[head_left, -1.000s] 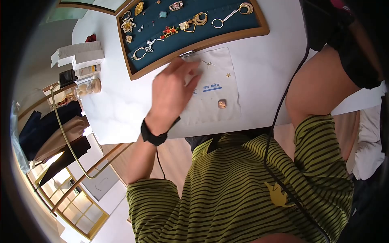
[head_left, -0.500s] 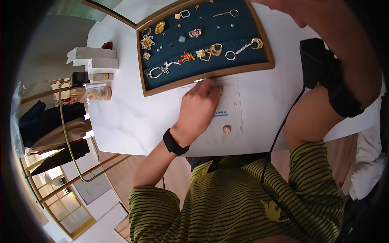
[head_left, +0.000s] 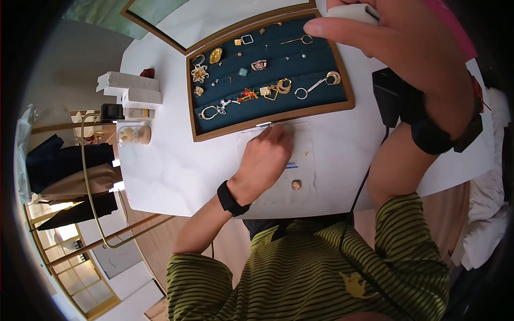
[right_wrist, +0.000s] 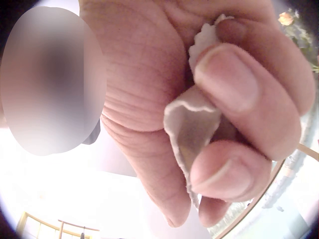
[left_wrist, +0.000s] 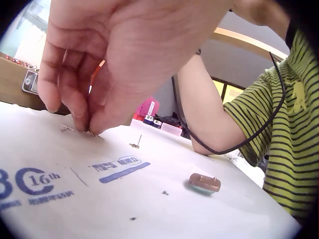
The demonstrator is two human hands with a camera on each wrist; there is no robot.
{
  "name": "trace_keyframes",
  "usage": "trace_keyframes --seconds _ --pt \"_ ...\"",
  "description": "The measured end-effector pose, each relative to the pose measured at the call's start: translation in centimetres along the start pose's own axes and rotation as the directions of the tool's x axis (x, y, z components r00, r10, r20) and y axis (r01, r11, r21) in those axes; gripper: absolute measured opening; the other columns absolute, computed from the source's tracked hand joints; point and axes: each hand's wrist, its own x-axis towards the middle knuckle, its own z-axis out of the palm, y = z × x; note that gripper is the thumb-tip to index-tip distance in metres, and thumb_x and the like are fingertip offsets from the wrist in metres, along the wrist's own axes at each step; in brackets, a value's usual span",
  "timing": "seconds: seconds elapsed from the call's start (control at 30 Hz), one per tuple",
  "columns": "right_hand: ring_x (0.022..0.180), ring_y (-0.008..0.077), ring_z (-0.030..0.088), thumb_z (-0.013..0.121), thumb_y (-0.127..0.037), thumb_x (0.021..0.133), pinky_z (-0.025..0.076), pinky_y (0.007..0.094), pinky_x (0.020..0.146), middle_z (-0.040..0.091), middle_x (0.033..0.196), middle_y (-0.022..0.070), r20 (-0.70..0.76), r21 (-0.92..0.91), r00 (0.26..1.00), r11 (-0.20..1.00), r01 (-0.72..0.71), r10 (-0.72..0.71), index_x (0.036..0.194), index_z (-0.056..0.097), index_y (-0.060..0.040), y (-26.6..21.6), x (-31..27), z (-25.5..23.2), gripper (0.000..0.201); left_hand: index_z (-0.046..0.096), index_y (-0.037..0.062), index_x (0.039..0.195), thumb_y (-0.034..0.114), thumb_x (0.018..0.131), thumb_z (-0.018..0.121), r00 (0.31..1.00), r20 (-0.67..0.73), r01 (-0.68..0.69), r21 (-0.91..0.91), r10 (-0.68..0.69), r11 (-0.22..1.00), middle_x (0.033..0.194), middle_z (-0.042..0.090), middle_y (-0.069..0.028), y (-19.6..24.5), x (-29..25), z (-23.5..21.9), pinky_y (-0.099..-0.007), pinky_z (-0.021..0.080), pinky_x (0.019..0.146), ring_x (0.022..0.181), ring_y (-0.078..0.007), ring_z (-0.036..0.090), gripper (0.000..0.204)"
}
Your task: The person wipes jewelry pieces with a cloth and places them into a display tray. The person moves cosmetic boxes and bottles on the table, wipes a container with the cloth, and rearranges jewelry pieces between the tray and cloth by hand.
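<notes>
My left hand (head_left: pixel 266 160) is low over a white printed cloth (left_wrist: pixel 149 204) by the box's front edge. Its thumb and fingertips pinch a tiny gold-coloured earring (left_wrist: pixel 91 132) at the cloth, mostly hidden by the fingers. A thin pin-like piece (left_wrist: pixel 67 128) lies beside those fingertips. Close by are a gold star stud (left_wrist: pixel 134 145) with its post up and a brownish block-shaped piece (left_wrist: pixel 204 182) with a teal underside. Raised at the right, my right hand (head_left: pixel 388 45) grips a folded off-white cloth (right_wrist: pixel 192 122) with a scalloped edge, fingers curled round it.
An open wooden jewellery box (head_left: pixel 310 114) lined in dark teal holds rows of earrings and brooches, its glass lid (head_left: pixel 214 24) tilted back. White boxes (head_left: pixel 142 99) and a glass dome jar (head_left: pixel 134 135) stand at left. A black cable (head_left: pixel 364 176) hangs near the right arm.
My left hand moved over the small pieces on the cloth, and its fingers closed to a pinch. My right hand rose into view with the off-white cloth. The head view shifted, showing more of the box.
</notes>
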Motion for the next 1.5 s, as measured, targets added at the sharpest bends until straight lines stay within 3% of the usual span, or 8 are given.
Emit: trace_keyframes --seconds 0.13,0.27,0.33,0.4,0.47,0.83,1.27,1.5 --pt "0.081 0.0273 0.058 0.071 -0.033 0.082 0.045 0.0348 0.074 0.065 0.081 0.0151 0.173 -0.111 0.953 0.966 -0.233 0.249 0.086 0.070 -0.0010 -1.8 0.6 -0.4 0.032 0.063 0.0027 0.081 0.004 0.078 0.068 0.999 -0.044 -0.004 -0.110 -0.001 0.994 0.083 0.061 -0.0097 -0.3 -0.1 -0.7 -0.0368 0.052 0.062 0.073 -0.0266 0.063 0.006" --pt "0.086 0.0309 0.060 0.070 -0.027 0.082 0.047 0.0382 0.077 0.065 0.085 0.0167 0.273 -0.019 0.954 0.992 -0.126 0.127 0.089 0.070 -0.0013 -0.9 -0.1 3.5 0.026 0.067 0.0011 0.085 0.000 0.076 0.068 0.981 0.020 0.188 -0.345 -0.193 0.920 0.082 0.065 -0.0089 -0.8 -0.4 -2.7 -0.0288 0.050 0.064 0.068 -0.0172 0.064 0.009" --pt "0.063 0.0212 0.056 0.067 -0.019 0.084 0.044 0.0314 0.059 0.063 0.076 0.0103 0.189 0.176 0.958 0.968 0.182 -0.214 0.086 0.062 0.0001 0.9 -1.9 7.6 0.020 0.069 0.0010 0.089 0.000 0.080 0.067 0.950 -0.001 0.259 -0.556 -0.312 0.790 0.078 0.064 -0.0053 -1.3 -0.7 -3.5 -0.0252 0.048 0.063 0.067 -0.0100 0.060 0.010" --pt "0.077 0.0269 0.064 0.071 -0.011 0.078 0.049 0.0320 0.072 0.067 0.085 0.0126 0.302 0.292 0.943 0.955 0.050 -0.142 0.091 0.062 0.0005 -1.0 -3.6 8.6 0.019 0.070 -0.0003 0.092 0.002 0.083 0.066 0.943 -0.028 0.230 -0.666 -0.331 0.710 0.078 0.064 -0.0025 -2.1 -0.9 -3.0 -0.0232 0.046 0.061 0.067 -0.0066 0.055 0.009" --pt "0.082 0.0262 0.066 0.072 -0.008 0.078 0.050 0.0318 0.073 0.068 0.089 0.0114 0.376 0.320 0.919 0.948 -0.004 -0.123 0.094 0.064 -0.0005 -2.0 -5.3 9.6 0.019 0.070 -0.0024 0.094 0.005 0.085 0.066 0.906 0.141 0.297 -0.882 -0.399 0.365 0.081 0.066 -0.0027 -2.2 -0.8 -3.6 -0.0222 0.045 0.060 0.067 -0.0066 0.055 0.012" --pt "0.078 0.0280 0.064 0.074 -0.013 0.077 0.049 0.0332 0.071 0.069 0.086 0.0116 0.387 0.308 0.920 0.932 -0.192 0.062 0.090 0.069 -0.0033 -4.5 -8.5 13.3 0.017 0.068 -0.0041 0.105 0.007 0.090 0.063 0.934 0.267 0.273 -0.962 -0.239 -0.005 0.087 0.066 -0.0040 -3.7 -1.9 -0.3 -0.0210 0.045 0.063 0.066 -0.0079 0.052 0.020" --pt "0.079 0.0118 0.063 0.076 -0.005 0.078 0.049 0.0251 0.074 0.070 0.086 0.0045 0.536 0.343 0.827 0.852 -0.395 0.169 0.089 0.069 -0.0016 -4.1 -8.3 15.1 0.013 0.068 -0.0040 0.104 0.007 0.091 0.060 0.944 0.280 0.275 -0.960 -0.174 -0.052 0.086 0.065 -0.0028 -5.6 -2.5 1.5 -0.0214 0.045 0.061 0.063 -0.0076 0.053 0.019" --pt "0.075 0.0171 0.064 0.075 -0.008 0.078 0.049 0.0274 0.071 0.069 0.084 0.0062 0.538 0.392 0.827 0.820 -0.416 0.163 0.089 0.068 -0.0024 -4.0 -8.4 15.4 0.015 0.067 -0.0020 0.105 0.007 0.090 0.061 0.956 0.256 0.257 -0.966 -0.143 -0.012 0.091 0.066 -0.0034 -5.9 -2.7 1.4 -0.0215 0.045 0.062 0.065 -0.0071 0.054 0.017"
